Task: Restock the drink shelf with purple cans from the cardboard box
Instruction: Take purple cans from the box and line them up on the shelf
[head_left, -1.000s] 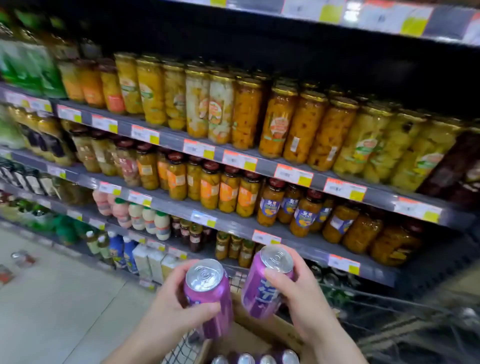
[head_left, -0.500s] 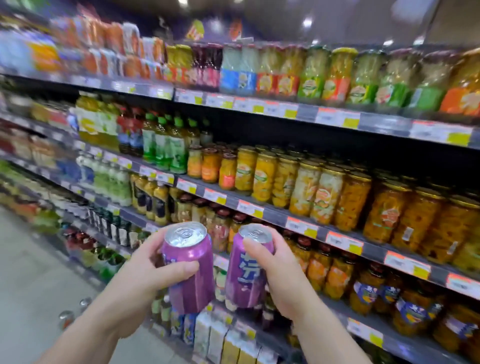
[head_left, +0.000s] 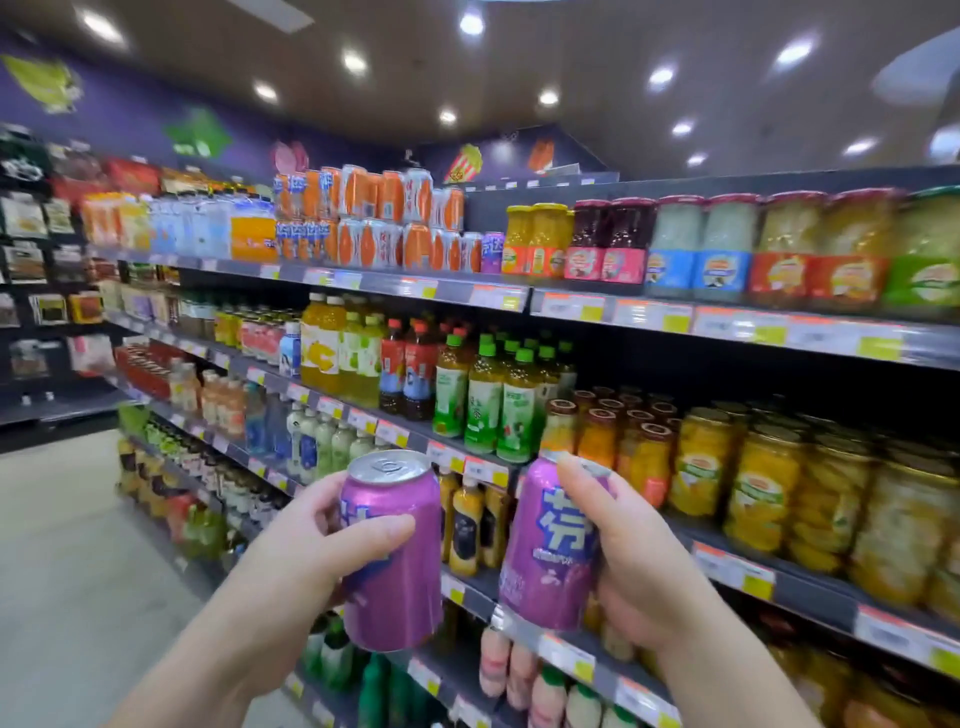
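My left hand (head_left: 291, 561) grips a purple can (head_left: 400, 587) upright at chest height, its silver top showing. My right hand (head_left: 639, 571) holds a second purple can (head_left: 550, 566) with blue-white lettering, close to the right of the first. Both cans hover in front of the middle shelves. On the top shelf (head_left: 415, 285) orange-and-white cans (head_left: 384, 223) are stacked in two layers, and one purple can (head_left: 491, 251) stands at the right end of that row. The cardboard box is out of view.
Yellow and green drink bottles (head_left: 483, 400) fill the shelf below the top one. Jars of yellow fruit (head_left: 763, 483) stand to the right. Jars with coloured labels (head_left: 727, 244) line the top shelf's right half. The aisle floor (head_left: 78, 571) lies to the left.
My view has swung up from the box and low shelves to the top shelf and ceiling. Both hands have lifted their purple cans along with it, keeping their grip.
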